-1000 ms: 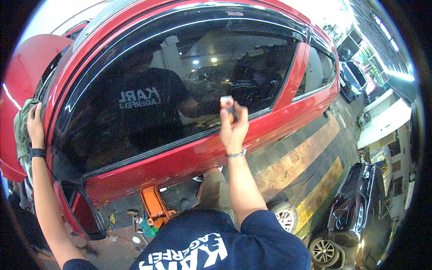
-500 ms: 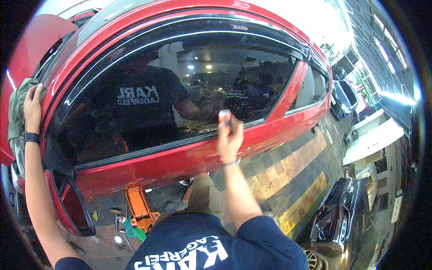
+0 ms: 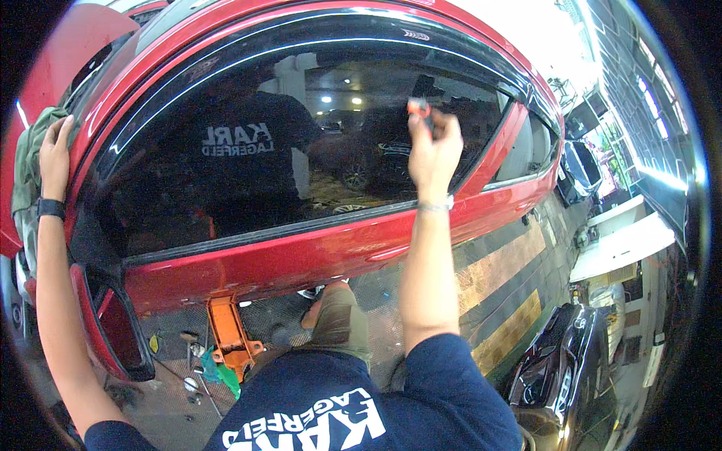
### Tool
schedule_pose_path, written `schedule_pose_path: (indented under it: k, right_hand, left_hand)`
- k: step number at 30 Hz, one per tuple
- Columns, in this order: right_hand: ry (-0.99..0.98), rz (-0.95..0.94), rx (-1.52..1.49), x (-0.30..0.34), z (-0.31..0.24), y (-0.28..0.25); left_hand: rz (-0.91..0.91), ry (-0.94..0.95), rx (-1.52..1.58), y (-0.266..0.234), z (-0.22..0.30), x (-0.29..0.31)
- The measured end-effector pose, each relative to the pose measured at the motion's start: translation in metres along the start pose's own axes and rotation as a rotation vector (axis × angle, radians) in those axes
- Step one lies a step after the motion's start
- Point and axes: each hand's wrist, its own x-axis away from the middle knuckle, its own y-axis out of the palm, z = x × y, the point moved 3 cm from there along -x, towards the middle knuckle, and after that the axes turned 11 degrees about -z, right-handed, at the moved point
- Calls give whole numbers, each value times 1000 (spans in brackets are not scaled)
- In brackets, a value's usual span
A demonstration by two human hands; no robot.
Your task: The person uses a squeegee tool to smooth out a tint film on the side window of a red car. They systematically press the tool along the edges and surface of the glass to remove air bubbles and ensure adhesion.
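White block lettering [image 3: 342,413] on navy tee [image 3: 451,391] at 6 o'clock, partly cut off by bottom edge; print reflected in dark side window [image 3: 233,203] too. Small mark [image 3: 416,34] on window's upper trim, 12–1, illegible. Glossy red car [image 3: 271,255] fills centre of a workshop-type rm; patterned floor w/ tan strips [image 3: 508,267] at 3–4, dark car [image 3: 560,376] at 4, orange metal frame [image 3: 226,323] approx 7–8. R hand [image 3: 436,154] at 1–2 grips small orange/blk tool [image 3: 419,110], up in front of window; tool's pale tip blurred, can't tell if touching glass. L hand [image 3: 55,161] at 9–10 on car's edge by green cloth [image 3: 31,150]; can't tell if fingers grip it. Far L & R rims dark, details lost
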Motion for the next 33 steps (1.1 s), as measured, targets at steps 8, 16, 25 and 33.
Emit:
schedule_pose_path:
  k: [8,16,25,33]
  right_hand:
    - [37,2,-178,177,71,57]
    - [25,14,59,-33,-29,1]
    - [54,-57,-215,187,75,65]
    - [-107,59,60,-1,-44,25]
  left_hand:
    - [-4,1,40,11,19,-2]
    - [-28,2,-1,2,7,-3]
    - [10,9,-26,6,15,-1]
    - [0,-5,-28,-1,16,3]
